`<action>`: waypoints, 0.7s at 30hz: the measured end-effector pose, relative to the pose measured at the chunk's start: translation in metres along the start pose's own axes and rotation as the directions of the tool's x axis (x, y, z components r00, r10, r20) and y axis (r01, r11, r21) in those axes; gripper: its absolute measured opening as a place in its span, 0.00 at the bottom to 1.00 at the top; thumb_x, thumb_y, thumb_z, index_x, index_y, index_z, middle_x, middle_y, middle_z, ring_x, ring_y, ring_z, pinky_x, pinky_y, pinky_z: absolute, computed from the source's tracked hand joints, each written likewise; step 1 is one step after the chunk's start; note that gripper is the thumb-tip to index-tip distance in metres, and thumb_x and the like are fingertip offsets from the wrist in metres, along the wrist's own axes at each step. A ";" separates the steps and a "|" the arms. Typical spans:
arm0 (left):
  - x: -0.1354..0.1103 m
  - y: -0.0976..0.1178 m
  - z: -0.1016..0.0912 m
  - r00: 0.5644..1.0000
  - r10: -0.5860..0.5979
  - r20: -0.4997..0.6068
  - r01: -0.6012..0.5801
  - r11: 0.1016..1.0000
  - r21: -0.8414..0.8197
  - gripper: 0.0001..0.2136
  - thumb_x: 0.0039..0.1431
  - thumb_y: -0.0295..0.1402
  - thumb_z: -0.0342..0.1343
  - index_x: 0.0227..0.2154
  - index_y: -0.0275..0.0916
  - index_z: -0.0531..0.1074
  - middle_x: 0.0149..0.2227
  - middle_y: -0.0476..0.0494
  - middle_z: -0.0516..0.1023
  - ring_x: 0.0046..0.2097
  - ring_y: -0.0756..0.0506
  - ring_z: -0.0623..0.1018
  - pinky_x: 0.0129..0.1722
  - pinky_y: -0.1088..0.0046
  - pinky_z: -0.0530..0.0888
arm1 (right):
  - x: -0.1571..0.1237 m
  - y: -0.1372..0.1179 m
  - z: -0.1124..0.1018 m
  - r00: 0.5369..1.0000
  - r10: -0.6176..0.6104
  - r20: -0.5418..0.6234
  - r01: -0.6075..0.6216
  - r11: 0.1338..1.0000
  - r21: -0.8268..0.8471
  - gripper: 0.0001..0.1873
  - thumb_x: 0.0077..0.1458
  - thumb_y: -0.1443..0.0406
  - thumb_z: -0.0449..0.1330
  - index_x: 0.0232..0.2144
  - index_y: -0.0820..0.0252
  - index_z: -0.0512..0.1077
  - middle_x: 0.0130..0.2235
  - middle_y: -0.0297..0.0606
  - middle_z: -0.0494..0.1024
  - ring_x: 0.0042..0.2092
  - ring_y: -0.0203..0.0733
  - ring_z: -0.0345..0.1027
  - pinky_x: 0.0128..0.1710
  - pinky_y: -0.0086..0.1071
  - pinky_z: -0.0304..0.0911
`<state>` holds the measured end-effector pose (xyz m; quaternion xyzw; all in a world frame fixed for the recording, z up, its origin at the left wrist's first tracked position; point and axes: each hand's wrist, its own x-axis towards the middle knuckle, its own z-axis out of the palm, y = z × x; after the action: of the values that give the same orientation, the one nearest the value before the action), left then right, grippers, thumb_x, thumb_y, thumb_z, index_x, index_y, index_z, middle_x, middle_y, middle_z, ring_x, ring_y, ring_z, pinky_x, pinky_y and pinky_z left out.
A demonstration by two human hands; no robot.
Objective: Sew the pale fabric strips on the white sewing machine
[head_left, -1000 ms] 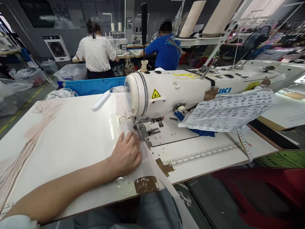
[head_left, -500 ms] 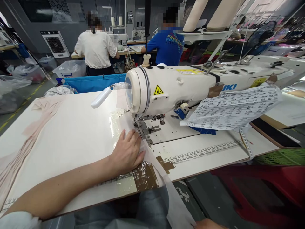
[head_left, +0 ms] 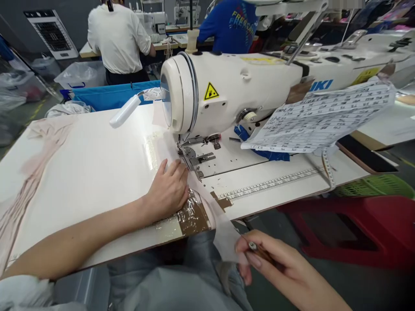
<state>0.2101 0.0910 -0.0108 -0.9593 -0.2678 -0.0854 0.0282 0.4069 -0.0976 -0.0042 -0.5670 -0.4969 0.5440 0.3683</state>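
My left hand (head_left: 168, 185) lies with its fingers stretched forward on the table, pressing a thin pale fabric strip (head_left: 223, 233) just in front of the presser foot (head_left: 183, 149). That foot belongs to a white sewing machine (head_left: 227, 90). The strip runs from under the foot, over the table's front edge and down to my right hand (head_left: 269, 259). My right hand is closed, with the strip's lower end at its fingertips. Also in its grip is an awl (head_left: 261, 251) with a brown handle and a thin metal point; part of it is hidden by the fingers.
Gathered pale pink fabric (head_left: 35, 172) lies on the left of the white table (head_left: 90, 160). A white lamp (head_left: 125, 111) stands beside the machine head. A printed sheet (head_left: 317, 121) hangs off the machine arm. A red stool (head_left: 356, 229) is at right; two people sit beyond.
My right hand has come up and further into view at the lower right, with the strip and awl. The camera view has shifted downward. My left hand stays by the presser foot.
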 end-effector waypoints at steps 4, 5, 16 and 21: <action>-0.037 0.027 -0.033 0.991 0.137 -0.012 -0.137 0.985 -0.108 0.16 0.66 0.30 0.40 0.50 0.30 0.67 0.53 0.29 0.67 0.56 0.34 0.66 0.54 0.52 0.68 | 0.010 0.011 -0.012 0.992 -0.095 -0.083 0.087 0.991 -0.099 0.14 0.66 0.53 0.53 0.41 0.57 0.69 0.28 0.34 0.71 0.26 0.38 0.69 0.28 0.29 0.66; -0.051 0.038 -0.037 0.980 0.200 0.014 -0.193 0.960 -0.203 0.15 0.67 0.30 0.40 0.46 0.33 0.70 0.48 0.32 0.71 0.49 0.36 0.71 0.47 0.57 0.72 | 0.013 0.015 -0.016 0.986 -0.126 -0.111 0.111 0.985 -0.129 0.13 0.66 0.55 0.54 0.41 0.57 0.69 0.28 0.33 0.70 0.24 0.37 0.68 0.26 0.28 0.65; -0.081 0.092 0.138 0.833 -0.208 0.513 0.467 0.761 -0.451 0.11 0.65 0.39 0.49 0.42 0.40 0.71 0.35 0.44 0.78 0.39 0.42 0.78 0.42 0.65 0.76 | 0.048 0.026 -0.022 0.964 -0.163 -0.212 0.165 0.986 -0.006 0.20 0.60 0.49 0.59 0.40 0.60 0.68 0.23 0.29 0.65 0.17 0.32 0.59 0.17 0.26 0.57; -0.077 0.101 0.172 0.820 -0.302 0.486 0.517 0.756 -0.401 0.16 0.68 0.33 0.42 0.54 0.37 0.66 0.57 0.34 0.68 0.60 0.35 0.66 0.60 0.49 0.62 | 0.049 0.026 -0.022 0.963 -0.157 -0.220 0.166 0.986 0.021 0.20 0.59 0.48 0.60 0.40 0.59 0.68 0.26 0.30 0.67 0.17 0.30 0.58 0.16 0.26 0.55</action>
<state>0.2236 -0.0174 -0.1947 -0.8429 -0.4424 0.0356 -0.3041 0.4285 -0.0543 -0.0385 -0.5732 -0.4874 0.4567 0.4746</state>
